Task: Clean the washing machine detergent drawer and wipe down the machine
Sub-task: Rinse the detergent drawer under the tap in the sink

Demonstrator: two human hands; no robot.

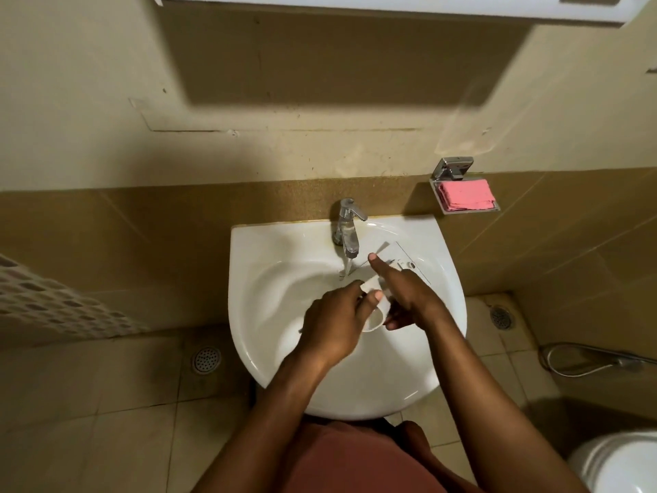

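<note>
A white detergent drawer lies tilted inside the white sink, under the chrome tap. A thin stream of water runs from the spout beside the drawer's far end. My left hand grips the drawer's rounded near end, thumb on top. My right hand holds the drawer from the right, its thumb stretched along the top toward the tap and its fingers curled underneath. Both hands hide most of the drawer. The washing machine is not in view.
A folded pink cloth sits in a wall soap dish right of the tap. A toilet stands at the lower right, with a spray hose on the floor behind it. A white cabinet hangs overhead. Floor drains lie on both sides.
</note>
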